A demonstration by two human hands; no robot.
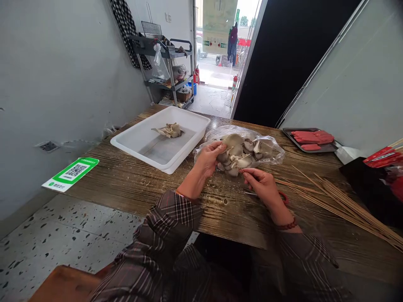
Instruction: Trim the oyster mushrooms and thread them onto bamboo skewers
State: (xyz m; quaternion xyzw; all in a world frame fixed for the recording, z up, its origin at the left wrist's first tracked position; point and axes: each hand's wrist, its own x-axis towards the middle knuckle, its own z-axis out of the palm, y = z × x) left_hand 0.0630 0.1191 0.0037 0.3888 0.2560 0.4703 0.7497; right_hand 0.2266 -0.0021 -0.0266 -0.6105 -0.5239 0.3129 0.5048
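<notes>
Grey-brown oyster mushrooms (244, 162) lie in and over an open clear plastic bag (273, 152) at the middle of the table. My left hand (208, 158) grips a mushroom with a broad cap (233, 140) at the left side of this pile. At the pile's front edge, the fingers of my right hand (260, 181) are pinched together on something thin, too small to name. Red-handled scissors (284, 198) lie partly hidden under my right hand. A few mushrooms (170, 130) rest in the white plastic tray (141, 156) to the left.
Long thin wooden sticks (343, 201) lie spread on the table (151, 184) at right. Behind them, a dark tray (330, 147) holds pink pieces. A black box (355, 175) stands at the right edge. A green and white QR card (71, 174) lies at the left edge.
</notes>
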